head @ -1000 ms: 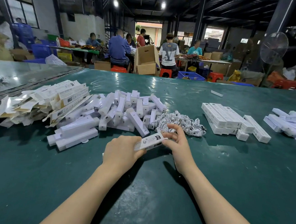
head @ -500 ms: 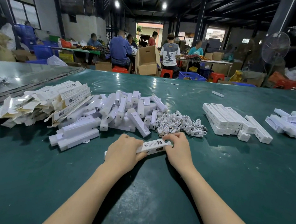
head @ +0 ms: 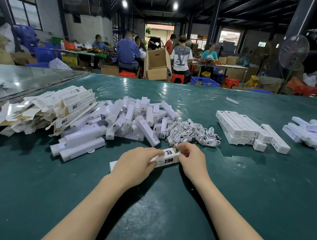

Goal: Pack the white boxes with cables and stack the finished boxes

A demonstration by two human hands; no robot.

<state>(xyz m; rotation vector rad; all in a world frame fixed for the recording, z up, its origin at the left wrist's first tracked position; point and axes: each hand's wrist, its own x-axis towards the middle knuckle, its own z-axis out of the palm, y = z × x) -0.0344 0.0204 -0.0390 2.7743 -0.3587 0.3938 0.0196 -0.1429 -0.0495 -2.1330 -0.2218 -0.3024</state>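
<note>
A long white box with a dark printed label lies on the green table in front of me. My left hand covers and grips its left half. My right hand pinches the flap at its right end. Just behind my right hand sits a heap of coiled white cables. A neat stack of finished white boxes rests to the right.
A pile of white plastic parts and flat unfolded cartons fills the left. More white boxes lie at the far right edge. Several people work at tables beyond, by a cardboard carton and a standing fan.
The box has come down from a tilted hold to lie flat on the table. My right hand's fingers have moved onto its right end flap.
</note>
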